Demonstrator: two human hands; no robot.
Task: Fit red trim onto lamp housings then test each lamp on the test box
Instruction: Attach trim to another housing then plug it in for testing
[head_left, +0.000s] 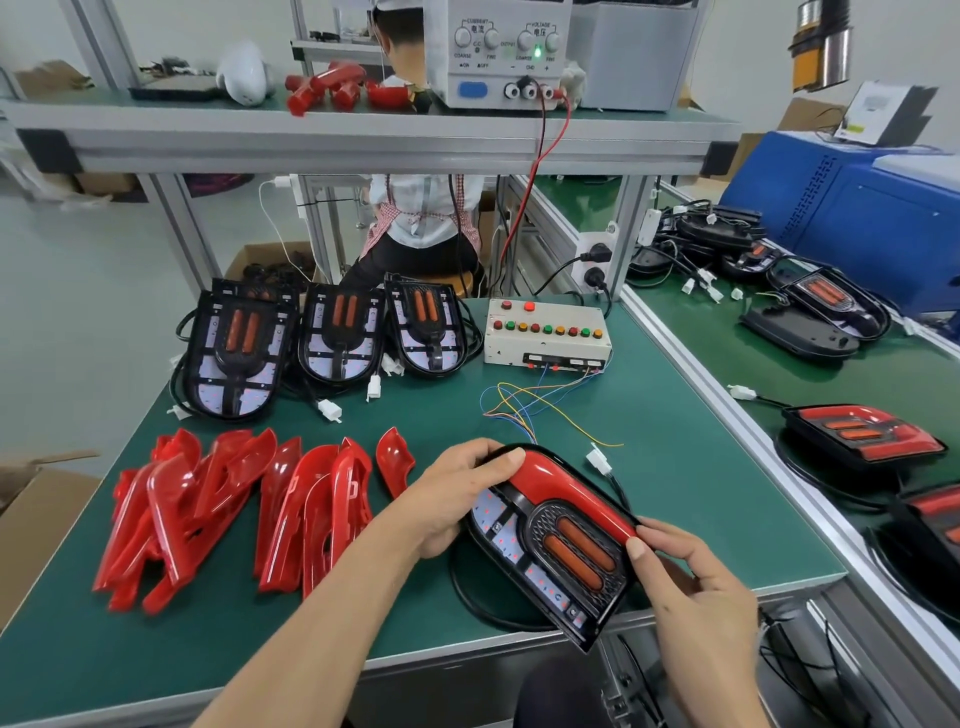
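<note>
Setting: factory workbench with a green tabletop (649, 467) under an aluminium shelf (363, 140); a seated person in a white top (421, 218) works beyond it at 12 o'clock
Lamp housing (550, 545): black, tilted, held above the near tabletop edge at 5 o'clock; two orange bars show in its centre; its black cable loops on the tabletop beneath
Red trim (566, 488): lies along the housing's upper right edge, touching it
Left hand (457, 499): grip curled round the housing's top corner, thumb on the red trim
Right hand (696, 587): grip pinching the housing's right edge, thumb tip against the trim's lower end
Loose red trims (234, 509): piled on the tabletop at 9 o'clock
Bare housings (327, 338): three propped in a row at 11 o'clock
Test box (548, 332): cream, rows of coloured buttons, at 1 o'clock; thin coloured wires trail from its front
Power supply (504, 52): on the shelf at 12 o'clock, green light lit
Finished lamps (862, 436): on the neighbouring bench at 3 o'clock
</note>
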